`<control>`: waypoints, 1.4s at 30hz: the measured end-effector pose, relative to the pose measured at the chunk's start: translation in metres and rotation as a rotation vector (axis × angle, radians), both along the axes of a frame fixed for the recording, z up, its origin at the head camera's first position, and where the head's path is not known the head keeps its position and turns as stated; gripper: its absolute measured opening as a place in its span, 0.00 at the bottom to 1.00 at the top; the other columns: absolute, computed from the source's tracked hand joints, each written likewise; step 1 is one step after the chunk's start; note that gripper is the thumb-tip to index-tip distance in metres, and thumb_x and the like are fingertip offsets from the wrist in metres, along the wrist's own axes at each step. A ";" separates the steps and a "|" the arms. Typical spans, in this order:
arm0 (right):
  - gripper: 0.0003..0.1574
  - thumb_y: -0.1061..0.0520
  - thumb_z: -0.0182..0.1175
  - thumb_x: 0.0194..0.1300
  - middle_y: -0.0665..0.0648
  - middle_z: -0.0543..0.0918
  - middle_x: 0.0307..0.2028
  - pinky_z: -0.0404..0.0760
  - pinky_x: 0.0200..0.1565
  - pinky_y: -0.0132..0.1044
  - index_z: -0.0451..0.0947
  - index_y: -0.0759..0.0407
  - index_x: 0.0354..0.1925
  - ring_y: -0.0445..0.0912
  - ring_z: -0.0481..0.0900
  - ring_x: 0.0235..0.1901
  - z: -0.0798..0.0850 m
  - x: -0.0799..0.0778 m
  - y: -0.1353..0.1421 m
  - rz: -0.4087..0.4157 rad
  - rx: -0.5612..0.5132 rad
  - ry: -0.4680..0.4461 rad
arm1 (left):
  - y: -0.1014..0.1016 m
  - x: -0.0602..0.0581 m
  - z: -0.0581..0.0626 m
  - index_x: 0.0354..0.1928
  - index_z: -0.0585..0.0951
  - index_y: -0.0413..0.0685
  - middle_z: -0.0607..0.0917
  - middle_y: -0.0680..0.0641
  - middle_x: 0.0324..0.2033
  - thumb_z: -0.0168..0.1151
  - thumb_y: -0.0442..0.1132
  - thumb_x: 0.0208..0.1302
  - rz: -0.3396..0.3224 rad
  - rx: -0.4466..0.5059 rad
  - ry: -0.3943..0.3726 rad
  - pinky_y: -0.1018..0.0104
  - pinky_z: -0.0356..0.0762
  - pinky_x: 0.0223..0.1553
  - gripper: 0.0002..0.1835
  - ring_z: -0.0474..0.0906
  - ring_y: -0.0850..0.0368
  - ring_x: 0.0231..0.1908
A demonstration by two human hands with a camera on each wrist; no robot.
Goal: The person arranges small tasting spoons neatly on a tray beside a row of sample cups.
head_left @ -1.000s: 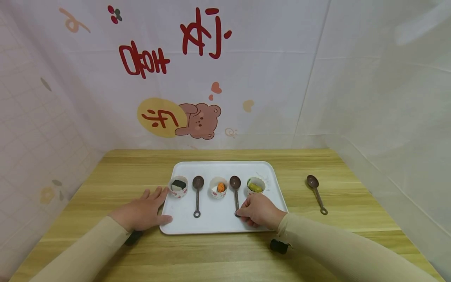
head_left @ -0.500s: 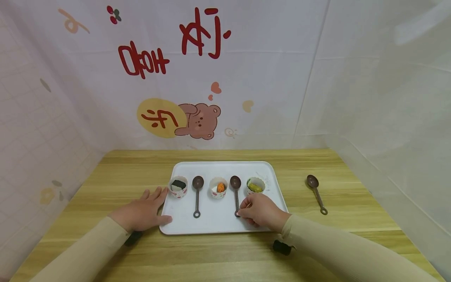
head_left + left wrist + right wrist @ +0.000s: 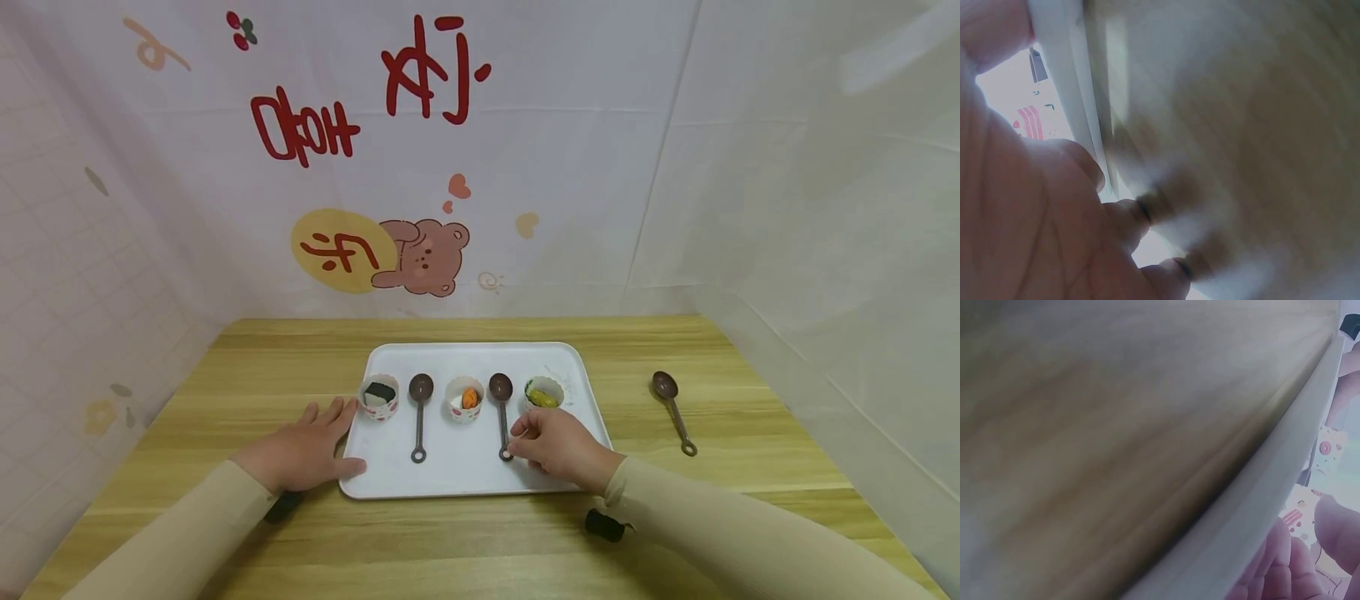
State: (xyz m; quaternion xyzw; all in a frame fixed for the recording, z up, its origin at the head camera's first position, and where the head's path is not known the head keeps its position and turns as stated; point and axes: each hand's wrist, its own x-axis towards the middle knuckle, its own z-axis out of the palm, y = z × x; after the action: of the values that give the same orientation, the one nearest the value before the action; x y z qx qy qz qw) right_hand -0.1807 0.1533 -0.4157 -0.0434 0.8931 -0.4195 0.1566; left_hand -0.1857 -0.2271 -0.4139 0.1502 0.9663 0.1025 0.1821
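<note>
Head view: white tray on wooden table, long sides near and far. Across tray, left to right: left cup, left spoon, middle cup, right spoon, right cup. Dark-and-white piece in left cup, orange piece in middle cup, yellow-green piece in right cup. Both spoons brown, bowls far, ring ends near, roughly parallel. Loose spoon on table, well apart to the right of tray, slanted.

Left hand: fingers extended, grasping nothing, at tray's left edge, thumb over the rim. Right hand: loosely bent over tray, just right of right spoon's ring end. Gap between thumb and fingers in right wrist view; no grasp evident. Thumb against ring: contact cannot be told.

Risks, by judgement: foremost, right spoon knocked out of line by a brush of the thumb. Next, a bump to right cup, just beyond the knuckles; apparently light paper, so probably quick to slide or tip. Also possible: tray shoved along table by uneven pressure from left hand, jogging cups and spoons together. Lesser worry: right sleeve catching tray's near right corner.
</note>
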 end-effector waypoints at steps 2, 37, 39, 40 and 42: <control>0.07 0.59 0.72 0.66 0.51 0.84 0.27 0.71 0.26 0.33 0.83 0.56 0.40 0.42 0.75 0.24 0.000 0.000 0.001 0.003 0.020 0.020 | 0.000 0.000 0.000 0.84 0.51 0.38 0.52 0.26 0.81 0.60 0.73 0.67 0.000 0.001 -0.002 0.21 0.58 0.69 0.60 0.45 0.13 0.76; 0.06 0.53 0.70 0.70 0.54 0.88 0.42 0.84 0.45 0.43 0.86 0.53 0.41 0.47 0.83 0.41 0.021 -0.009 0.016 0.032 0.213 0.569 | -0.001 -0.002 0.001 0.84 0.51 0.39 0.52 0.27 0.81 0.61 0.73 0.66 -0.002 0.000 -0.013 0.21 0.57 0.70 0.60 0.44 0.14 0.76; 0.09 0.52 0.70 0.70 0.56 0.88 0.46 0.84 0.47 0.45 0.87 0.55 0.44 0.49 0.84 0.44 0.021 -0.010 0.018 0.039 0.234 0.587 | -0.001 -0.002 0.001 0.84 0.51 0.39 0.52 0.27 0.81 0.61 0.73 0.66 0.000 -0.002 -0.014 0.22 0.57 0.70 0.61 0.44 0.14 0.77; 0.11 0.51 0.70 0.70 0.57 0.88 0.48 0.84 0.48 0.46 0.87 0.57 0.45 0.50 0.84 0.45 0.021 -0.010 0.019 0.044 0.247 0.593 | -0.001 -0.002 0.001 0.84 0.51 0.39 0.52 0.27 0.81 0.61 0.73 0.66 0.000 -0.003 -0.014 0.22 0.57 0.70 0.61 0.44 0.14 0.77; 0.14 0.50 0.70 0.70 0.57 0.88 0.49 0.84 0.50 0.48 0.87 0.58 0.47 0.52 0.85 0.48 0.021 -0.011 0.021 0.055 0.267 0.621 | -0.001 -0.002 0.001 0.84 0.51 0.39 0.52 0.27 0.81 0.61 0.74 0.66 0.002 -0.005 -0.015 0.22 0.58 0.70 0.61 0.44 0.14 0.77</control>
State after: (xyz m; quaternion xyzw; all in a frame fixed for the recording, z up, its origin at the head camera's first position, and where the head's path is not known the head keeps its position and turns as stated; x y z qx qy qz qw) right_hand -0.1914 0.1743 -0.3949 -0.1722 0.9438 -0.2610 -0.1074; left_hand -0.1880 -0.2282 -0.4131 0.1479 0.9653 0.1014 0.1899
